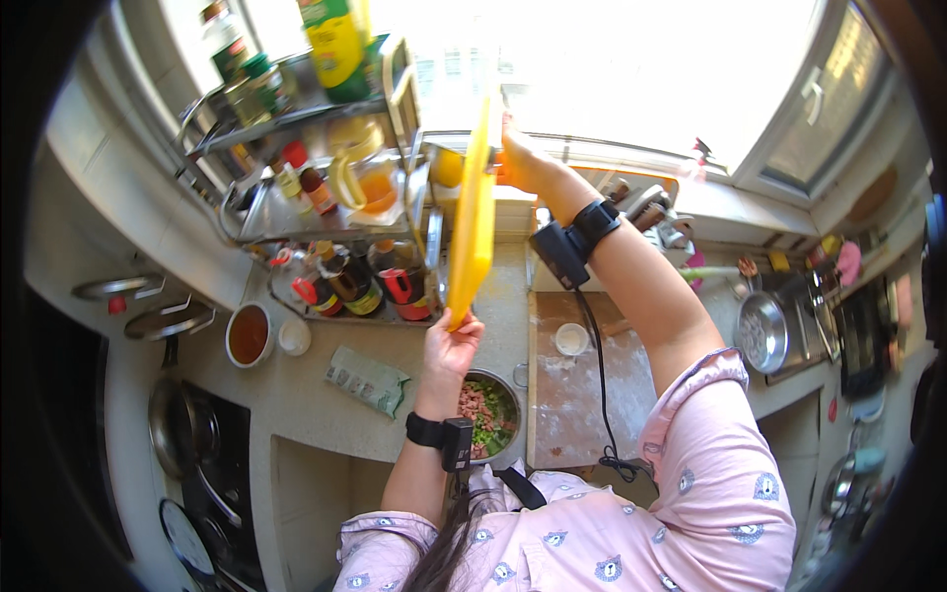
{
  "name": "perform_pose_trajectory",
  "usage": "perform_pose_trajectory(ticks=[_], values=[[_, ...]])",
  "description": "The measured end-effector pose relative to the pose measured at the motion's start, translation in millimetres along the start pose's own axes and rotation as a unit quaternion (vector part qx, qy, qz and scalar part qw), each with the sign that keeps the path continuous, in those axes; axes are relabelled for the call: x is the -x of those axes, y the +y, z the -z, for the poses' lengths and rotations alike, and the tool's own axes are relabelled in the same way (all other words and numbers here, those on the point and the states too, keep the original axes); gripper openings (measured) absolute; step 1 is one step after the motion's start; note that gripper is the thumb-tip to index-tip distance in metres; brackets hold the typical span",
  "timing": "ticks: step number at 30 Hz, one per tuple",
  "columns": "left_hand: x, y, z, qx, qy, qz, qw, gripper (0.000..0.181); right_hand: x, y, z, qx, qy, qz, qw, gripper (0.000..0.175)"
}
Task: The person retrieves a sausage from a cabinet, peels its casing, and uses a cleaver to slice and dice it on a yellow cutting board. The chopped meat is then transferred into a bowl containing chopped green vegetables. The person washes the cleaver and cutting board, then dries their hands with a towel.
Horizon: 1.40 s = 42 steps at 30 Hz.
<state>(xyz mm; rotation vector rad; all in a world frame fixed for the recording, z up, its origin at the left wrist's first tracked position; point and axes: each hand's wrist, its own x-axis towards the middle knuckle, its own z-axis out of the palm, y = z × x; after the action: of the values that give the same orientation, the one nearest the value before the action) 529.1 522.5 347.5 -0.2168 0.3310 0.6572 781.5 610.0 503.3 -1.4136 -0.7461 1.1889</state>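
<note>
A flat yellow board or panel [472, 229] stands on edge, raised above the counter beside the condiment rack. My left hand [453, 344] grips its lower end between thumb and fingers. Near its upper end is my right hand [518, 159], fingers partly hidden behind the board; its exact hold cannot be told. Below, close to my left forearm, a metal bowl [518, 414] holds chopped pink meat and chopped greens. A floured wooden board [551, 399] lies to the bowl's right, with a small white dish [571, 340] on it.
A metal rack [311, 118] with bottles and a jug stands at the back left. A green-white packet [368, 381] and a bowl of reddish-brown liquid [249, 334] lie left. Knives and utensils [655, 211] stand behind the floured board. Right is a metal basin [762, 331]; a black cable hangs centrally.
</note>
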Motion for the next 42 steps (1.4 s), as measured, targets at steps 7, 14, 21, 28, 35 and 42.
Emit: perform_pose_trajectory(ticks=[7, 14, 21, 28, 35, 42], values=[[-13, 5, 17, 0.028, 0.009, -0.015, 0.999, 0.023, 180, 2, 36, -0.114, 0.061, 0.072, 0.989, 0.065], [1, -25, 16, 0.075, -0.087, -0.076, 0.99, 0.064, 396, 76, 174, -0.059, 0.102, 0.095, 0.988, 0.058], [64, -229, 25, -0.112, -0.123, -0.057, 0.984, 0.058, 642, 173, 350, -0.108, 0.181, 0.062, 0.976, 0.043], [59, -530, 39, -0.224, -0.091, 0.163, 0.957, 0.043, 784, 211, 511, -0.014, 0.332, 0.012, 0.943, 0.029], [33, -735, 50, -0.262, -0.063, 0.244, 0.932, 0.04, 808, 249, 692, -0.018, 0.402, -0.015, 0.915, 0.031], [-55, -929, 74, -0.285, 0.045, 0.314, 0.905, 0.037, 833, 242, 895, 0.047, 0.48, -0.061, 0.874, 0.044]])
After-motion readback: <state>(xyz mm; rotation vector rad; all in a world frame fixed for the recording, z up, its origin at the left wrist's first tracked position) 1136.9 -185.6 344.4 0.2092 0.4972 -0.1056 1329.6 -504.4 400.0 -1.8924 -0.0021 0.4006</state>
